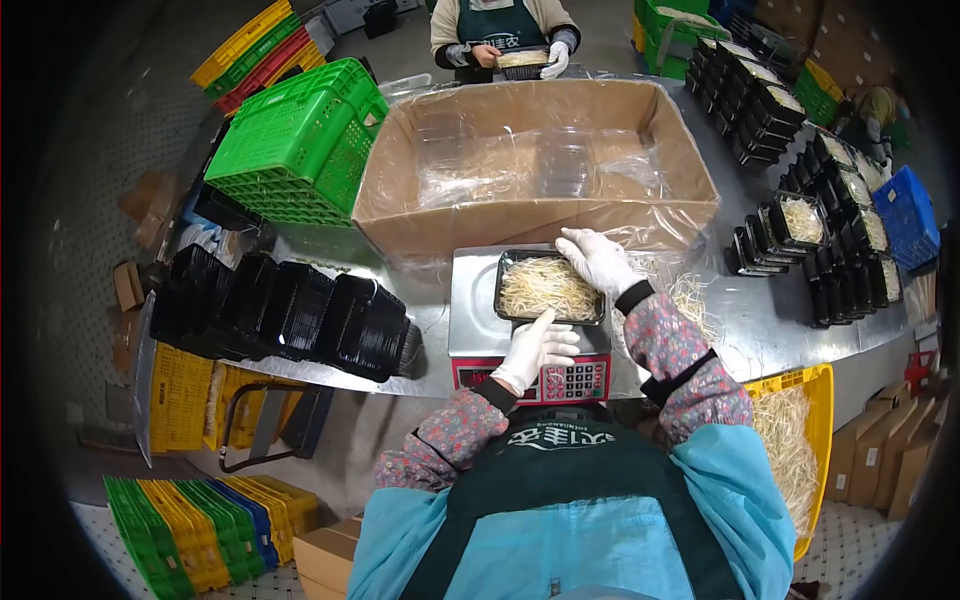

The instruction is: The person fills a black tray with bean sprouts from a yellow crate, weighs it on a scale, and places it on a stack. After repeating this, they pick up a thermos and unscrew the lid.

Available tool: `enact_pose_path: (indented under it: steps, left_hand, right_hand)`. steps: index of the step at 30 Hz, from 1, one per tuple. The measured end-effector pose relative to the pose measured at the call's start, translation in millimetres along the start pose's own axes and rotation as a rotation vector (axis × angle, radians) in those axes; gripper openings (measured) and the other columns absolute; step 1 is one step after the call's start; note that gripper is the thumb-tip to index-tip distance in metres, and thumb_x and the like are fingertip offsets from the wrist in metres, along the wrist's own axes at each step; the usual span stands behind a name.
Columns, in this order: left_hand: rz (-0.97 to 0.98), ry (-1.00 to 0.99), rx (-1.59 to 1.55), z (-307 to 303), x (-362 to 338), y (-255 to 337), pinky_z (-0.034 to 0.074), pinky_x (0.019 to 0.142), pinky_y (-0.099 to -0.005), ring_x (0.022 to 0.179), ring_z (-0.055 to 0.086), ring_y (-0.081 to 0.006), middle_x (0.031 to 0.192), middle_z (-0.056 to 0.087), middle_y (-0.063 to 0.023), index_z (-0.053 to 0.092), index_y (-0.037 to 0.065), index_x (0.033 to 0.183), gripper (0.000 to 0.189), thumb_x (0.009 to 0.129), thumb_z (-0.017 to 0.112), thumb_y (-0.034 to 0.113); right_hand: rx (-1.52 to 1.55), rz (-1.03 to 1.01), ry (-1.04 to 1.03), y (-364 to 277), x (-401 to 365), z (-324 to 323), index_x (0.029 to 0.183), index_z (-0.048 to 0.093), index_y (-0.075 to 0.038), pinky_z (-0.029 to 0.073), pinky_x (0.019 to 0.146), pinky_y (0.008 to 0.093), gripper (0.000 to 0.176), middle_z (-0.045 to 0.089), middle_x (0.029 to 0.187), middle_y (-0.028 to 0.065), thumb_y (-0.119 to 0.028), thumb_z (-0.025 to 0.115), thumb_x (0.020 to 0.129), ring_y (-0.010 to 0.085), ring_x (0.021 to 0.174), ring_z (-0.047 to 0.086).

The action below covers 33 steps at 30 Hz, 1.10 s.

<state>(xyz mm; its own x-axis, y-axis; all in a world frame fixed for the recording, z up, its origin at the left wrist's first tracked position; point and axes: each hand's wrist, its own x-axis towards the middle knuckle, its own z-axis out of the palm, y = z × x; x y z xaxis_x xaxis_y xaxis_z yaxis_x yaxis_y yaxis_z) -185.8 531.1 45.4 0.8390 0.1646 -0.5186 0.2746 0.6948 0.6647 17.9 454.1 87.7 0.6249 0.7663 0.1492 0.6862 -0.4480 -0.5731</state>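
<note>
Bunch of green crates (285, 140) parked on the far left corner of the counter (780, 345), blue crate (905, 215) by its right edge. On the floor (870, 560), brown cartons (880, 455) sit off the near right corner, multicolored crates (205, 530) off the near left.

The scale (478, 345) has a silver plate and a red front. The tray (550, 287) is black, the sprouts (548, 284) pale cream. The gloves (602, 262) are white, the sleeve covers (673, 340) grey with a small pink floral pattern, the jacket (575, 550) light blue, the apron (560, 465) dark green with white lettering. The large carton (530, 215) is brown.
</note>
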Motion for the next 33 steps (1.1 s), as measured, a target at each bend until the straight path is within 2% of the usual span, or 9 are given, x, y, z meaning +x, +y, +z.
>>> enact_pose_path:
  steps: [4, 10, 15, 19, 20, 24, 29, 31, 33]
  left_hand:
    - [0.038, 0.256, 0.007, -33, -11, 22, 0.060, 0.055, -0.0372, 0.061, 0.068, -0.0241, 0.076, 0.067, -0.0136, 0.062, -0.005, 0.099, 0.061, 0.093, 0.060, 0.055]
    - [0.309, 0.338, 0.187, -61, 2, 33, 0.051, 0.041, -0.0321, 0.039, 0.052, -0.0153, 0.063, 0.061, -0.0103, 0.062, -0.001, 0.087, 0.034, 0.093, 0.067, 0.032]
    - [0.394, 0.387, 0.220, -56, 1, 24, 0.049, 0.040, -0.0290, 0.037, 0.050, -0.0140, 0.063, 0.061, -0.0090, 0.060, 0.000, 0.085, 0.035, 0.095, 0.065, 0.033]
    - [0.521, 0.357, 0.574, -41, -21, 10, 0.054, 0.057, -0.0259, 0.071, 0.067, -0.0133, 0.084, 0.070, -0.0086, 0.064, 0.000, 0.097, 0.032, 0.101, 0.056, 0.031]
    - [0.612, 0.264, 0.751, -40, -27, 1, 0.056, 0.075, -0.0291, 0.092, 0.067, -0.0139, 0.099, 0.072, -0.0065, 0.065, 0.002, 0.109, 0.029, 0.102, 0.055, 0.029]
    - [0.806, -0.112, 1.606, -15, -36, -12, 0.026, 0.115, -0.0509, 0.140, 0.034, -0.0397, 0.147, 0.045, -0.0185, 0.046, 0.006, 0.144, 0.052, 0.100, 0.051, 0.032]
    - [0.959, 0.037, 1.920, -42, 7, 30, 0.028, 0.113, -0.0530, 0.138, 0.038, -0.0384, 0.146, 0.046, -0.0200, 0.051, 0.007, 0.139, 0.051, 0.094, 0.055, 0.030]
    - [0.659, 0.109, 1.844, -62, 26, 71, 0.027, 0.113, -0.0547, 0.138, 0.038, -0.0413, 0.146, 0.045, -0.0239, 0.049, 0.004, 0.139, 0.058, 0.092, 0.058, 0.036]
    - [0.891, 0.412, 1.878, -79, 62, 72, 0.023, 0.114, -0.0575, 0.141, 0.032, -0.0440, 0.150, 0.039, -0.0259, 0.043, 0.001, 0.144, 0.068, 0.093, 0.057, 0.043]
  right_hand:
    - [-0.152, -0.154, 0.157, 7, -31, 9, 0.133, 0.055, -0.006, 0.045, 0.096, 0.0487, 0.053, 0.059, 0.126, 0.0182, -0.046, 0.053, 0.098, 0.0372, 0.119, 0.054]
    - [0.005, 0.015, 0.194, 21, -20, 31, 0.106, 0.068, -0.006, 0.052, 0.082, 0.0456, 0.039, 0.067, 0.088, 0.0194, -0.041, 0.053, 0.099, 0.0408, 0.086, 0.064]
    - [0.104, 0.087, 0.026, 26, -13, 25, 0.102, 0.068, -0.003, 0.049, 0.085, 0.0448, 0.041, 0.068, 0.098, 0.0211, -0.042, 0.055, 0.098, 0.0392, 0.095, 0.064]
    - [0.319, 0.004, -0.187, 42, -27, -11, 0.102, 0.068, 0.000, 0.048, 0.085, 0.0378, 0.035, 0.067, 0.097, 0.0178, -0.034, 0.062, 0.095, 0.0289, 0.093, 0.063]
    - [0.373, 0.040, -0.161, 61, -35, -12, 0.101, 0.068, 0.000, 0.048, 0.083, 0.0361, 0.032, 0.068, 0.093, 0.0148, -0.031, 0.064, 0.094, 0.0252, 0.089, 0.063]
    - [0.482, 0.150, 0.097, 105, -81, -42, 0.095, 0.069, 0.001, 0.049, 0.074, 0.0303, 0.023, 0.066, 0.081, 0.0045, -0.021, 0.068, 0.091, 0.0133, 0.080, 0.060]
    - [0.711, 0.566, 0.213, 125, -148, -105, 0.085, 0.061, -0.004, 0.043, 0.062, 0.0248, 0.015, 0.058, 0.075, -0.0019, -0.015, 0.068, 0.092, 0.0070, 0.070, 0.049]
    - [0.630, 0.415, 0.343, 149, -177, -107, 0.086, 0.061, -0.004, 0.043, 0.062, 0.0252, 0.013, 0.058, 0.075, -0.0018, -0.014, 0.067, 0.092, 0.0074, 0.070, 0.050]
    - [0.536, 0.454, 0.395, 162, -205, -110, 0.084, 0.060, -0.004, 0.045, 0.062, 0.0252, 0.015, 0.060, 0.075, 0.0002, -0.016, 0.066, 0.091, 0.0077, 0.071, 0.053]
